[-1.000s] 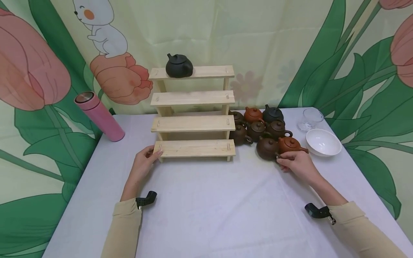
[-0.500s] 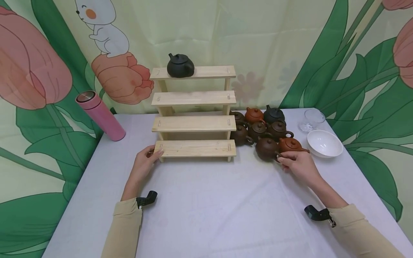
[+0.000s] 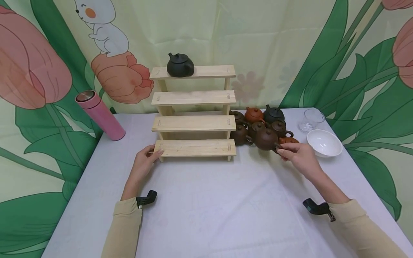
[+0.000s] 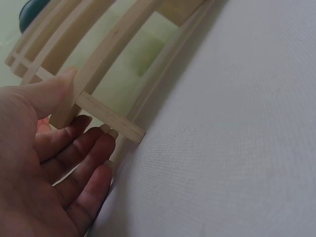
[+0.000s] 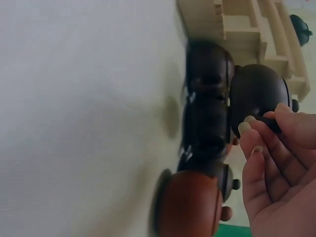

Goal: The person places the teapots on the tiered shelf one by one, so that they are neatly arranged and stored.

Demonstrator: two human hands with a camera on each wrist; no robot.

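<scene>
A four-step wooden rack stands on the table, a black teapot on its top step. My left hand pinches the left end of the lowest step, thumb above and fingers beneath. In the head view my right hand pinches the handle of a dark brown teapot, which is lifted off the cloth. The right wrist view shows this teapot beside the row of other teapots, with the thumb and fingertips of my right hand on its handle.
Several brown, red and black teapots are grouped right of the rack, a red one partly hidden by my right hand. Farther right are a white bowl and a clear glass cup. A pink flask stands at the left.
The dark brown teapot has risen from the table in my right hand and now overlaps the teapots behind it. My left hand keeps its hold on the rack.
</scene>
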